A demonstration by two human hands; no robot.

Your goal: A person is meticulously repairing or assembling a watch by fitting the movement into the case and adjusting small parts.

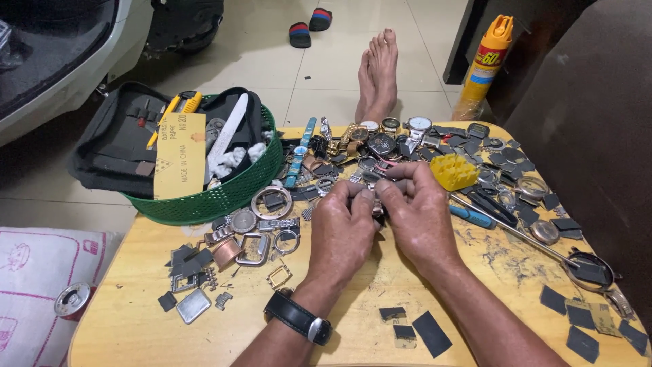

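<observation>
A small metal watch part point(377, 209) sits pinched between the fingertips of the left hand point(343, 228) and the right hand point(421, 214), held just above the wooden table point(353, 299), a little behind its middle. Only a sliver of the part shows: silvery, dark in places, mostly hidden by thumbs and forefingers, so its exact shape cannot be told. Both hands curl inward and meet over it, knuckles up, backs to the camera. The left wrist wears a black-strapped wristwatch point(299, 317) near the table's front edge.
</observation>
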